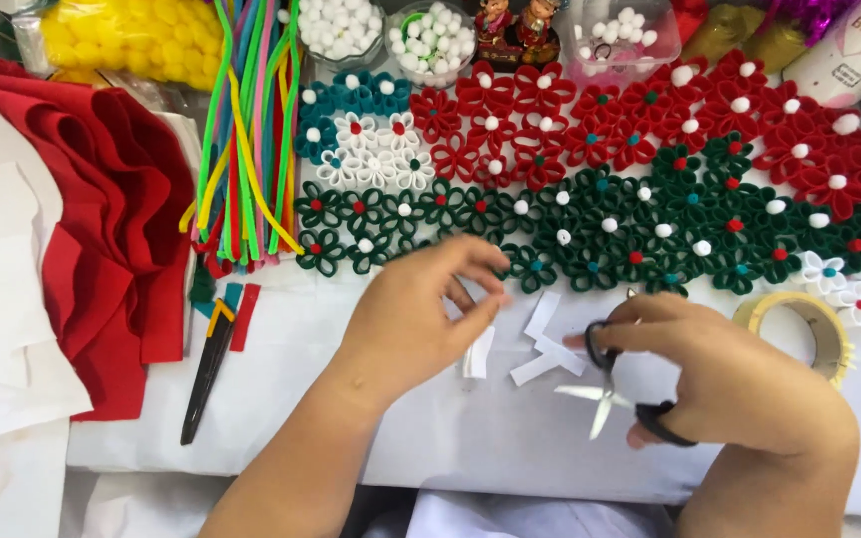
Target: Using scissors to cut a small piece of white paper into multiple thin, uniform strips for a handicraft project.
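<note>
Seen from above, a white-covered bench [430,438]. The left hand [415,319] pinches a folded white felt strip [477,351] between narrow fingers, near centre. At its 3 o'clock, the right hand [739,384] holds black-handled scissors [610,384], fingers through the loops, blades parted. Cut white strips [548,344] lie between the hands. Felt flowers [600,189] fill the 12 o'clock side. Risk, as judged: the open blades point toward the left fingertips, and a slipping strip could mean a crooked cut.

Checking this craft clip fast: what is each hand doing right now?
Left hand: pinching folded white felt strips.
Right hand: holding black-handled scissors, blades open.
</note>
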